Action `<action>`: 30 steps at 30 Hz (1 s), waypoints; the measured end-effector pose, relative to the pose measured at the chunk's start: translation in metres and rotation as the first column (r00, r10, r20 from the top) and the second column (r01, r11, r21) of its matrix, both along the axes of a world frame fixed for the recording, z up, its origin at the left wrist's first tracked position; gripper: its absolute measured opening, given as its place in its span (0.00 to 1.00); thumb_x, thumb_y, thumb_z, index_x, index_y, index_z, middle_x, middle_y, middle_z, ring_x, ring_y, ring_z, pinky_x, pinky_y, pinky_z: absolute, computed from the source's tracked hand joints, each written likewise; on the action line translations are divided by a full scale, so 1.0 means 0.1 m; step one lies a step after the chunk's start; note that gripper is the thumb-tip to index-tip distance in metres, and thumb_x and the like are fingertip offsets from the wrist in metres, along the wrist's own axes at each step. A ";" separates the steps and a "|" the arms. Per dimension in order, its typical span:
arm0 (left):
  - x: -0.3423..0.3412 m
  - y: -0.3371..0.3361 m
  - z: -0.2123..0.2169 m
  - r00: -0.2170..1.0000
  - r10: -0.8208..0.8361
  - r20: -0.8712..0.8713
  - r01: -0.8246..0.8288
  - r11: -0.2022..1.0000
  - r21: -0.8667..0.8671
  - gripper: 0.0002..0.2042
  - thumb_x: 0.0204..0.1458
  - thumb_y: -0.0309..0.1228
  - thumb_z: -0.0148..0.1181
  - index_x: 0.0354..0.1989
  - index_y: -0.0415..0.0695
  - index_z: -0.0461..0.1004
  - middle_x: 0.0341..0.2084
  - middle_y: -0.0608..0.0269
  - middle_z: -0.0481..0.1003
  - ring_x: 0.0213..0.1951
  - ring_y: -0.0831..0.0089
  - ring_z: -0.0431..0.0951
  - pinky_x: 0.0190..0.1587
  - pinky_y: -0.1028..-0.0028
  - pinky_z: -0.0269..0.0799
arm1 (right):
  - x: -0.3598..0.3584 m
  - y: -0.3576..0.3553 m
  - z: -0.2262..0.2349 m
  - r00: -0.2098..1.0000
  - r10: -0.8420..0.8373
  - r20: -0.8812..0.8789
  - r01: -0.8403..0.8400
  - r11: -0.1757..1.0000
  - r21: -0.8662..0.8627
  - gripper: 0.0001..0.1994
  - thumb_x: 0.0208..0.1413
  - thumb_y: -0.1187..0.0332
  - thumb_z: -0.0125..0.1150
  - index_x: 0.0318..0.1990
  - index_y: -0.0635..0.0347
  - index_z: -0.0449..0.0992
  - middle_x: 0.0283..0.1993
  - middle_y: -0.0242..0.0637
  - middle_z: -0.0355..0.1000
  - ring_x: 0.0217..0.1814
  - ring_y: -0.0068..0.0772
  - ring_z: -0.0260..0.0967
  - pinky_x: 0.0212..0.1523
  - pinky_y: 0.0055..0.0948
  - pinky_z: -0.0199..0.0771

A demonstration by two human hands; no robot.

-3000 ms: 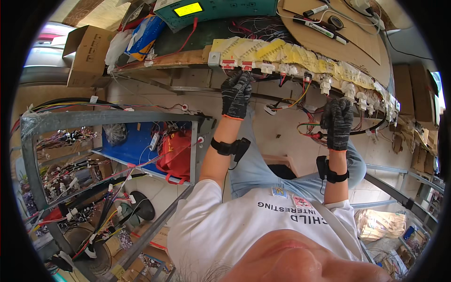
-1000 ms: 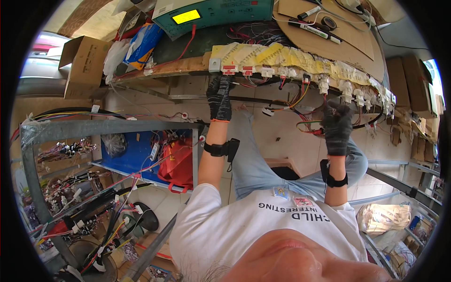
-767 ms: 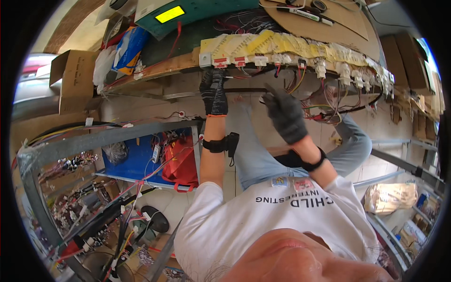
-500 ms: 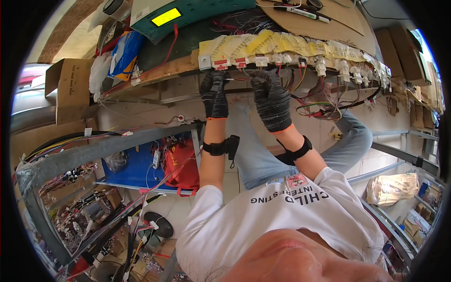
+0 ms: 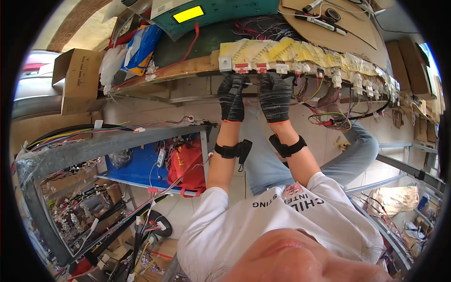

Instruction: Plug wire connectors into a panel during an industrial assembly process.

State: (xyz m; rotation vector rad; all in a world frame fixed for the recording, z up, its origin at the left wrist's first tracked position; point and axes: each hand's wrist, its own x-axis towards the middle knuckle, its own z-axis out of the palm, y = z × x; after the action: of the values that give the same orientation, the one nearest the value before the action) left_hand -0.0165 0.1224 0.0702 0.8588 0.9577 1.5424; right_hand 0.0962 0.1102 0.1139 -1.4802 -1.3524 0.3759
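Observation:
My left hand (image 5: pixel 232 96) and my right hand (image 5: pixel 275 96), both in dark knit gloves with black wrist straps, are side by side at the front edge of a wooden harness board (image 5: pixel 188 70). Their fingers curl around a black wire bundle (image 5: pixel 252 84) that runs along that edge, just under red and white connectors (image 5: pixel 244 68) and yellow labels (image 5: pixel 282 49). To the right of my right hand, loose coloured wires (image 5: pixel 329 117) hang from the board.
A grey metal rack (image 5: pixel 70 150) strung with wire harnesses stands on the left, with a blue bin (image 5: pixel 136 164) and a red bag (image 5: pixel 190 162) behind it. A cardboard box (image 5: pixel 77 80), a green device (image 5: pixel 211 11) and markers (image 5: pixel 319 21) lie around the board.
My right hand has moved left along the board edge, from the hanging coloured wires to right beside my left hand. My left hand has stayed at the same spot.

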 end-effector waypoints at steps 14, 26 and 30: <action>-0.09 0.01 0.13 0.994 -0.102 -0.037 0.098 0.990 -0.097 0.08 0.51 0.27 0.54 0.36 0.37 0.73 0.30 0.63 0.75 0.32 0.77 0.73 0.38 0.77 0.69 | -0.03 0.04 -0.13 0.998 -0.060 0.021 0.059 0.997 0.051 0.06 0.49 0.72 0.52 0.27 0.67 0.72 0.23 0.54 0.68 0.25 0.55 0.66 0.25 0.40 0.65; -0.18 0.07 0.25 0.969 -0.170 -0.179 0.151 0.982 -0.112 0.08 0.50 0.27 0.56 0.35 0.36 0.74 0.30 0.62 0.75 0.32 0.78 0.73 0.36 0.77 0.69 | -0.01 0.04 -0.11 0.997 -0.056 -0.045 0.057 0.998 0.031 0.07 0.49 0.71 0.53 0.27 0.68 0.73 0.26 0.53 0.69 0.27 0.53 0.68 0.27 0.39 0.67; -0.14 0.08 0.11 0.994 -0.104 -0.043 0.097 0.987 -0.125 0.06 0.50 0.26 0.55 0.34 0.37 0.74 0.30 0.62 0.74 0.33 0.76 0.73 0.37 0.76 0.70 | 0.01 0.03 -0.13 0.998 -0.005 -0.058 0.001 0.998 -0.069 0.07 0.51 0.71 0.51 0.30 0.68 0.73 0.26 0.50 0.70 0.26 0.47 0.67 0.28 0.35 0.66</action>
State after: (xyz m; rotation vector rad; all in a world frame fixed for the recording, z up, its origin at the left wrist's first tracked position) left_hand -0.0306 0.1300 0.0814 0.8481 1.0192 1.3674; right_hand 0.0977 0.1128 0.1006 -1.5162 -1.3028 0.4643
